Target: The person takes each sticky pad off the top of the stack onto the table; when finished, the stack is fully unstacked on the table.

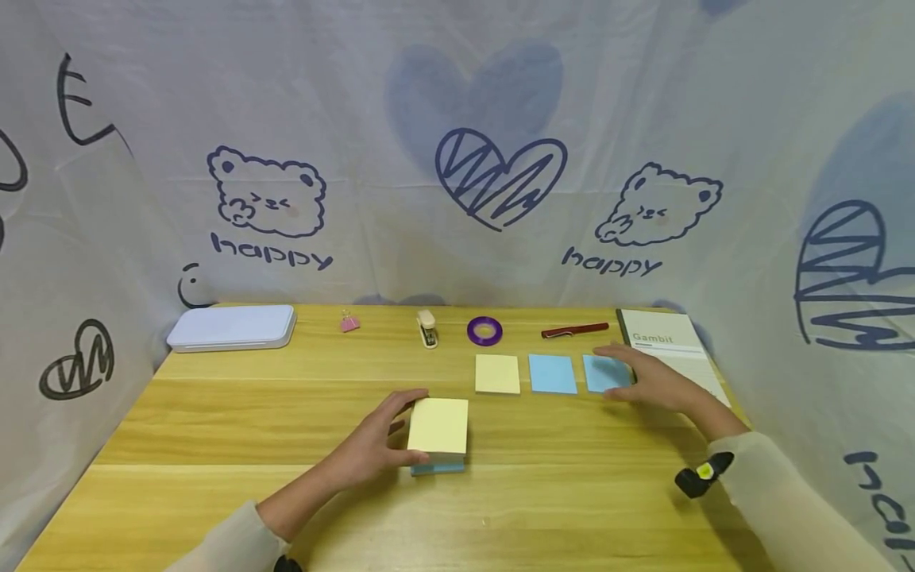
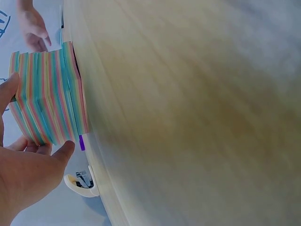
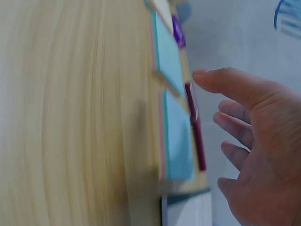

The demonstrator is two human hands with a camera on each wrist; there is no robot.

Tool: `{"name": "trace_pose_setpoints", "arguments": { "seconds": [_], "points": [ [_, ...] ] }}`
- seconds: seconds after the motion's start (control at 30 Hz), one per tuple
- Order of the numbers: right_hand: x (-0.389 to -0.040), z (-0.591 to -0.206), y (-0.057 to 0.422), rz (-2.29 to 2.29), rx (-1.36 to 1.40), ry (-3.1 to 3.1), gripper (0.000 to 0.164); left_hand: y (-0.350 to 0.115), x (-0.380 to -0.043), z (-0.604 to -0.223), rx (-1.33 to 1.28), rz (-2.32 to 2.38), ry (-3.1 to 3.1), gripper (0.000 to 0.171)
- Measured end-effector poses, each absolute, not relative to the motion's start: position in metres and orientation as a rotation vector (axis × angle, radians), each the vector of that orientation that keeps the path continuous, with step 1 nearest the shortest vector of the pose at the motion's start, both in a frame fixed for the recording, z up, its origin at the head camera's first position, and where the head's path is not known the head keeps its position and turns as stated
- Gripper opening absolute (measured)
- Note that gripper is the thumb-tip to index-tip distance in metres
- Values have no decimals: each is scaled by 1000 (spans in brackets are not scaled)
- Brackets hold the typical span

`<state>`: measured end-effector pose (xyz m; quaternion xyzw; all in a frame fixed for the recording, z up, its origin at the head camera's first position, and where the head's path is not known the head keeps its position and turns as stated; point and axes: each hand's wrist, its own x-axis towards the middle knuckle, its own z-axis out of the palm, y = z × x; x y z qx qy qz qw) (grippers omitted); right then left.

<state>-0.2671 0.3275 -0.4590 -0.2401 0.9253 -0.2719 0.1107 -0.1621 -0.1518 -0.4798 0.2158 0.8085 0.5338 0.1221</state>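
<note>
My left hand (image 1: pixel 372 449) grips a tall stack of sticky note pads (image 1: pixel 438 425) from its left side, with the thumb at the near edge and a finger at the far edge. The stack has a yellow top and a blue base, and its sides show many coloured stripes in the left wrist view. Over at the right, my right hand (image 1: pixel 650 381) reaches above a blue sticky note pad (image 1: pixel 600 373), fingers spread and apart from it in the right wrist view. A second blue pad (image 1: pixel 552 374) and a yellow pad (image 1: pixel 497 374) lie in a row left of it.
Along the back of the wooden table (image 1: pixel 214 421) lie a white case (image 1: pixel 232 327), a pink binder clip (image 1: pixel 349 324), a small stapler (image 1: pixel 427 327), a purple tape roll (image 1: pixel 472 331), a dark red pen (image 1: pixel 575 330) and a notebook (image 1: pixel 658 322). A printed curtain (image 1: pixel 372 199) hangs behind.
</note>
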Motion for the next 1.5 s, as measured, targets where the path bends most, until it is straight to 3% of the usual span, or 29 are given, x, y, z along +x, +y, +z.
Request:
{"name": "trace_pose_setpoints", "arguments": {
  "seconds": [0.33,0.7,1.5],
  "points": [
    [-242,-441,267,-880,-818,2661,75,-152,-161,-480,630,1553,2359,90],
    [-217,-434,203,-892,-984,2482,86,-153,-161,-480,633,1558,2349,90],
    [-186,-455,115,-910,-1007,2532,92,-152,-160,-477,665,1508,2403,89]
  ]
}}
